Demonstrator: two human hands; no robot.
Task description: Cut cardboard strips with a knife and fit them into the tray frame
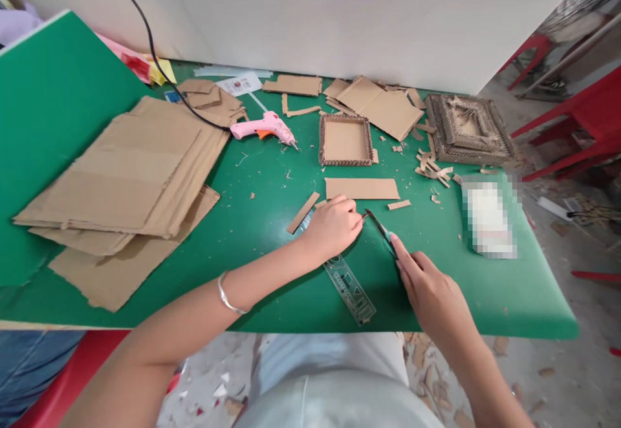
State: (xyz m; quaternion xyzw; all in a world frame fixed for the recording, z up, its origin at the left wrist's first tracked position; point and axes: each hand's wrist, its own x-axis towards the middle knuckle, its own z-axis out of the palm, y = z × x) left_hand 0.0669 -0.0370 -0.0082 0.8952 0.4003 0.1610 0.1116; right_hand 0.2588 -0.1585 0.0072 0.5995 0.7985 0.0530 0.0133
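Observation:
My left hand (334, 226) is closed, its fingers bent together above a clear stencil ruler (350, 291) that shows on both sides of it. What the fingertips pinch, if anything, is too small to make out. In my right hand (431, 286) is a slim utility knife (386, 236), its dark tip pointing up and left, close to the left fingertips. Just beyond the left hand lies a flat cardboard rectangle (361, 189). A narrow cardboard strip (303, 213) lies left of the hand, and a short strip (399, 205) to its right.
A pink glue gun (264, 127) with a black cord lies behind. Near it stand a shallow square cardboard tray (345, 140) and a stepped cardboard piece (468, 129). Stacked cardboard sheets (116, 163) cover the left. Scraps (431, 166) lie at right, by a blurred packet (490, 218).

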